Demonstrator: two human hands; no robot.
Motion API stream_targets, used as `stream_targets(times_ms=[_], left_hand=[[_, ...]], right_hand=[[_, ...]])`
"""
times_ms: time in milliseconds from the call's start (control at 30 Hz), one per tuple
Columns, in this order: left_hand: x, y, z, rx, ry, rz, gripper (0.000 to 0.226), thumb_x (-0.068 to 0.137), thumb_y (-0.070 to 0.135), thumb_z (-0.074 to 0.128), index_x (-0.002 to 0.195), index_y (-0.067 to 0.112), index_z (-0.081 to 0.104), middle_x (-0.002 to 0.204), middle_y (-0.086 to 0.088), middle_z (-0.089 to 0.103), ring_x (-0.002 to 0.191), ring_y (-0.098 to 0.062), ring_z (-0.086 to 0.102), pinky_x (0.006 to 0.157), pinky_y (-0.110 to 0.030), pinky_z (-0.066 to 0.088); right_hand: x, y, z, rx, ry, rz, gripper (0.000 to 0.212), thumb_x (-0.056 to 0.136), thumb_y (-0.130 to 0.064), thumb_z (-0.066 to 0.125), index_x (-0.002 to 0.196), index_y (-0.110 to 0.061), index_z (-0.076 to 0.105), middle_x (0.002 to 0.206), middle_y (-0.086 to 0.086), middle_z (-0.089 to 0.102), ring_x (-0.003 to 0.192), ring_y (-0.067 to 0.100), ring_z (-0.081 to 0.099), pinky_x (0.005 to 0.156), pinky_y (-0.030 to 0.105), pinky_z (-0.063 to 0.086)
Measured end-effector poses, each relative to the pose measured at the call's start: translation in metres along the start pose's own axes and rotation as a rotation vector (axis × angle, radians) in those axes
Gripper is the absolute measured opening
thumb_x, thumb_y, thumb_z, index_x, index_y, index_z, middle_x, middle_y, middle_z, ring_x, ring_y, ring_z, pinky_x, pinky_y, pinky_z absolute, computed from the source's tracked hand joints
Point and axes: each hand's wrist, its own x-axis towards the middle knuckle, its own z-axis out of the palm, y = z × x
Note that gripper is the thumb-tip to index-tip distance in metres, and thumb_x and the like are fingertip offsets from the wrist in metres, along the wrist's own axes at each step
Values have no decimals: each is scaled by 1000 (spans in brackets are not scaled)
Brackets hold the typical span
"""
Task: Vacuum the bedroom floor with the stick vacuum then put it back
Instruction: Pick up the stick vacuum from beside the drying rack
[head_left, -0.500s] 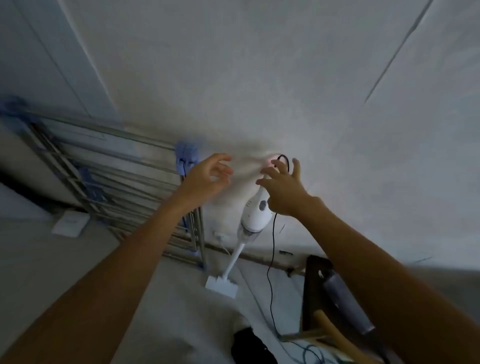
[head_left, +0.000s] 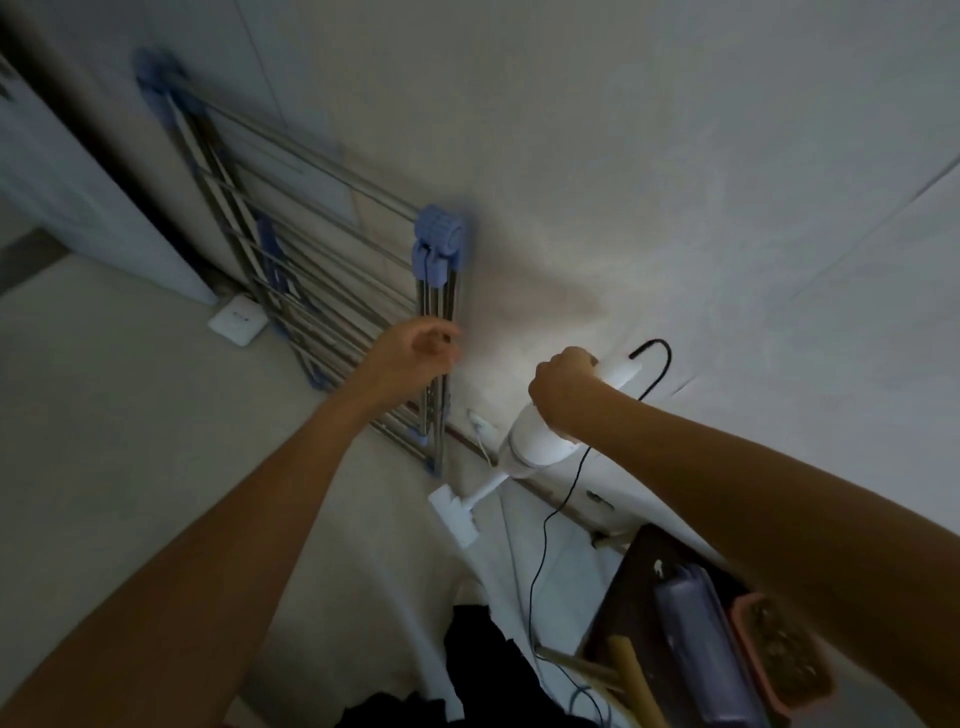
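Now the right hand (head_left: 563, 387) has closed tight round the handle of the vacuum (head_left: 535, 434), which leans by the wall (head_left: 675, 156) beside the drying rack (head_left: 311, 291); left hand (head_left: 418, 353) hangs loosely curled, empty; picking up comes first, I think; next, lift it clear of the black cord (head_left: 566, 499).

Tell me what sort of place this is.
Likely a corner of a home, perhaps a bedroom or utility spot. A folded drying rack leans on the white wall, a stick vacuum stands by it, and a cord trails down to the floor.
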Motion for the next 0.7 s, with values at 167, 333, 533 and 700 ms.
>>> stream_targets(times_ms=[167, 333, 533, 700], left_hand=[[-36, -16, -12, -35, 67, -46, 21, 95, 12, 59, 113, 18, 68, 95, -4, 76, 85, -22, 75, 67, -25, 54], [-92, -29, -27, -68, 121, -54, 19, 96, 9, 57, 112, 16, 67, 96, -8, 76, 78, -17, 73, 62, -16, 53], [-169, -52, -54, -67, 188, -149, 20, 97, 11, 55, 113, 18, 66, 91, 1, 74, 77, -16, 71, 68, -27, 54], [-232, -77, -76, -140, 335, -250, 18, 96, 13, 57, 111, 18, 66, 93, -5, 75, 77, -19, 72, 70, -32, 54]], right_hand=[[-18, -18, -12, 138, -24, -160, 33, 84, -32, 66, 112, -16, 62, 76, -2, 49, 80, 19, 56, 75, 26, 45], [-49, -53, -36, 218, 45, -210, 34, 89, -32, 64, 115, -10, 63, 78, -1, 51, 75, 18, 53, 68, 26, 40], [-83, -86, -86, 362, 67, -224, 26, 80, -26, 71, 99, -10, 65, 88, 5, 64, 72, 20, 60, 59, 26, 43], [-100, -123, -117, 557, 64, -231, 19, 84, -27, 69, 90, -9, 65, 69, 4, 65, 52, 16, 57, 56, 26, 52]])
